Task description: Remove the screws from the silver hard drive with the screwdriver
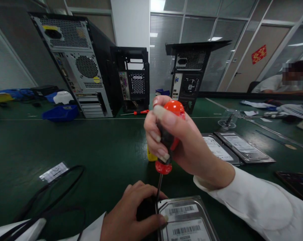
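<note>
My right hand (176,130) is wrapped round the red and black handle of a screwdriver (163,167), which points downward. Its metal shaft reaches the left edge of a hard drive (184,217) at the bottom of the view; the tip itself is hard to make out. With its thumb on the drive's label and its fingers at the far left corner, my left hand (136,211) grips the drive. White labels with barcodes cover the drive's upper face. Behind my right hand, a small yellow object (151,154) is partly hidden.
Two more hard drives (244,147) lie to the right, near a dark phone (297,184). Computer cases (91,67) stand at the back, with another screwdriver (135,113) before them. A blue tray (61,113) and black cables (58,197) are left. A person (274,83) sits far right.
</note>
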`<move>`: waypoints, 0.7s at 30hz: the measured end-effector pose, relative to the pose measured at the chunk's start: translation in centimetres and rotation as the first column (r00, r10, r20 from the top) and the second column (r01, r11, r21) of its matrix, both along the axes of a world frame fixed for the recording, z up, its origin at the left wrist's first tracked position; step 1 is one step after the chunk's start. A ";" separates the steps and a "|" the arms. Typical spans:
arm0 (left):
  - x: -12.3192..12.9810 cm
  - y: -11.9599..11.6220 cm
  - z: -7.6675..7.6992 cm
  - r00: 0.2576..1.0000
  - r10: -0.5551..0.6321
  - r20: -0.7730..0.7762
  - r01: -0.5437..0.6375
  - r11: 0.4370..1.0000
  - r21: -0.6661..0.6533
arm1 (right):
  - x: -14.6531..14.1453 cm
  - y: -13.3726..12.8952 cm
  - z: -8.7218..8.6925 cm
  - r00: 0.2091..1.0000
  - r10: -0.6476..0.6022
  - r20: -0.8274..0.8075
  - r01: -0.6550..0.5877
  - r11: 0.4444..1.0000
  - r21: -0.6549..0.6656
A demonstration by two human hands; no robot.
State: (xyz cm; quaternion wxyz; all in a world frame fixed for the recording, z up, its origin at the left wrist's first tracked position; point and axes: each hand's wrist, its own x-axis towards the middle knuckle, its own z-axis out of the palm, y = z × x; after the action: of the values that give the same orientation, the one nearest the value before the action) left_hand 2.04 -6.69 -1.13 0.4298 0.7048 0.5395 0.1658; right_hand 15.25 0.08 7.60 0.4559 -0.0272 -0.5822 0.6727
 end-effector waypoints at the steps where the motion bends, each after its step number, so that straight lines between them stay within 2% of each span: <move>1: 0.0 0.1 -0.1 1.000 -0.003 0.004 0.003 1.000 0.005 | 0.1 0.0 0.1 1.000 0.017 -0.010 -0.017 1.000 0.003; 9: 0.1 -0.1 0.0 1.000 0.005 -0.008 -0.005 1.000 -0.019 | 0.0 0.7 -0.1 0.995 0.082 -0.058 -0.080 0.996 0.035; 21: 0.1 -0.1 0.0 1.000 -0.012 -0.010 0.012 1.000 -0.001 | 0.1 -0.1 0.2 0.997 0.080 0.002 -0.080 0.996 0.030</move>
State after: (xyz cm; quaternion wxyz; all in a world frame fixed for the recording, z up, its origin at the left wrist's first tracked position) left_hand 2.11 -6.78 -1.12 0.4285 0.7087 0.5374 0.1591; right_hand 15.31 -0.05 7.78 0.4289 0.0028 -0.5930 0.6815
